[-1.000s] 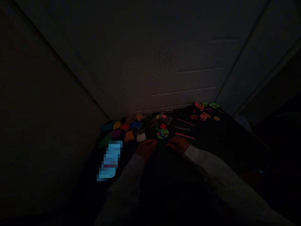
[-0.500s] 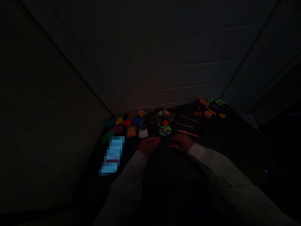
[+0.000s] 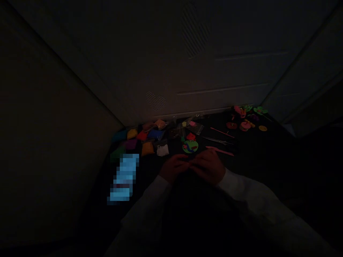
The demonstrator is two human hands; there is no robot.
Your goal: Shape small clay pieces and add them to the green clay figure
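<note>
In dim light, my left hand (image 3: 174,168) and my right hand (image 3: 208,166) meet at the fingertips over the dark table. The fingers of both are pinched together; whatever is between them is too small and dark to make out. Just beyond the fingertips lies a round green clay piece (image 3: 190,146) with blue and red parts, and a red clay shape (image 3: 191,136) at its top. To the right of it, near my right hand, are a pink modelling tool (image 3: 220,151), scissors (image 3: 217,140) and a thin pink stick tool (image 3: 222,132).
Several bags of coloured clay, among them an orange bag (image 3: 147,148) and a white bag (image 3: 162,150), lie at the left back. A lit, blurred-out screen (image 3: 124,178) is left of my arm. Finished clay figures (image 3: 245,125) stand at the right back, before a panelled wall (image 3: 171,71).
My right hand has moved left, so its fingertips now meet those of my left hand; before, there was a gap between them. The camera view has shifted slightly.
</note>
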